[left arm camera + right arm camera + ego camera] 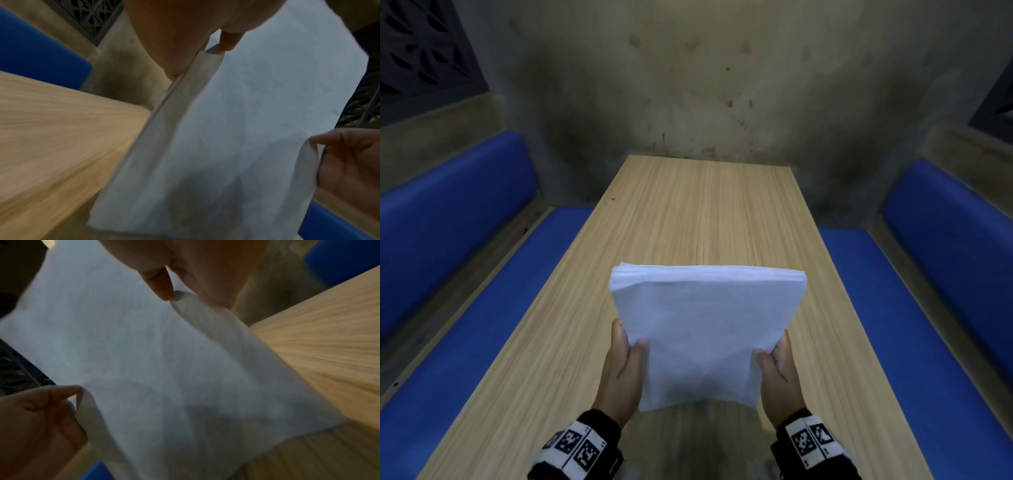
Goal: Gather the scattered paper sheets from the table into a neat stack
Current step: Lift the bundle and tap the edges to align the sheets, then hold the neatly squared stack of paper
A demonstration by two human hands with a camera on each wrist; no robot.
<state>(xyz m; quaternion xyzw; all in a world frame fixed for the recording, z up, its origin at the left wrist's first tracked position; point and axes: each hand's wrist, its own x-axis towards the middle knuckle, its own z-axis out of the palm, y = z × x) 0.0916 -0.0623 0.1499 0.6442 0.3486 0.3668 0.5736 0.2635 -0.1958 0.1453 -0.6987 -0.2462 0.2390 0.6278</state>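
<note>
**Paper stack held upright over the table**

A stained grey wall point(722, 78) backs a long wooden table point(688, 212) flanked by blue benches point(465, 260). The fingers behind the paper stack point(705, 329) are hidden. The stack stands tilted, its lower edge at or just above the tabletop. The left hand point(623, 373) and right hand point(779, 377) pinch its side edges, thumbs in front.

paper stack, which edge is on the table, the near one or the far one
The near, bottom edge of the paper stack meets the table; the far edge stands raised.
</note>
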